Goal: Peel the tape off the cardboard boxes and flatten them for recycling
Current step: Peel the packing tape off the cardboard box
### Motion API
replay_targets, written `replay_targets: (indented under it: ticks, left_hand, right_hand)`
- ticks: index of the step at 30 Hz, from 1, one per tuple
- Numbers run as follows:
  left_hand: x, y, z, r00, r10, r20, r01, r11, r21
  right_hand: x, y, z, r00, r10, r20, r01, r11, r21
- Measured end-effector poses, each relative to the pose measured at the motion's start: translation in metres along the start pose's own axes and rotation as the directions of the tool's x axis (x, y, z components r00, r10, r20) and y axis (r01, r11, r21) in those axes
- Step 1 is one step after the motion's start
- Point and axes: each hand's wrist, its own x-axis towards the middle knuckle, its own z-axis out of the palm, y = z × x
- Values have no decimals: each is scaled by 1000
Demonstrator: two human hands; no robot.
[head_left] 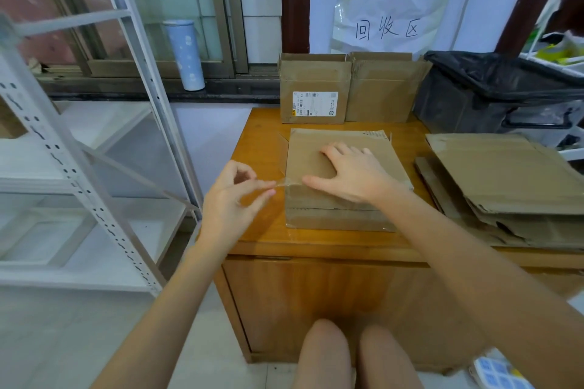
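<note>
A closed cardboard box [316, 208] lies on the wooden cabinet top [259, 230] in front of me. My right hand [350, 172] lies flat on the box's top with fingers spread. My left hand [230, 199], just left of the box, pinches a strip of clear tape [279, 183] that stretches from its fingertips to the box's upper left edge. Two open upright boxes, a labelled box [313, 95] and a plain box [380, 91], stand at the back of the cabinet.
A stack of flattened cardboard [505, 180] lies to the right. A dark bin with a black bag [499, 88] stands at the back right. A white metal shelf rack [79, 167] fills the left, and a blue tumbler [185, 54] stands on the window sill.
</note>
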Motion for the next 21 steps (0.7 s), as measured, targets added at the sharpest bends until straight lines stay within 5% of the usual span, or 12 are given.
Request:
replay_targets:
  ticks: [4,11,18,21]
  left_hand:
    - [-9,12,5,996,-74,-52,75,997,25]
    - [18,28,1,960,-257,116,280,913,-296]
    - [74,61,-28,970,-235,63,242,909,-339]
    - [102,70,-39,947,-311,74,303,798,-522]
  right_hand:
    - [-5,0,-2,988,-120,97,130,986,-106]
    - [1,8,-21,986,-135,99,147,981,-126]
    - [13,11,-93,970,-167,178,152,984,94]
    - [22,14,-125,958,-193,210,158,972,173]
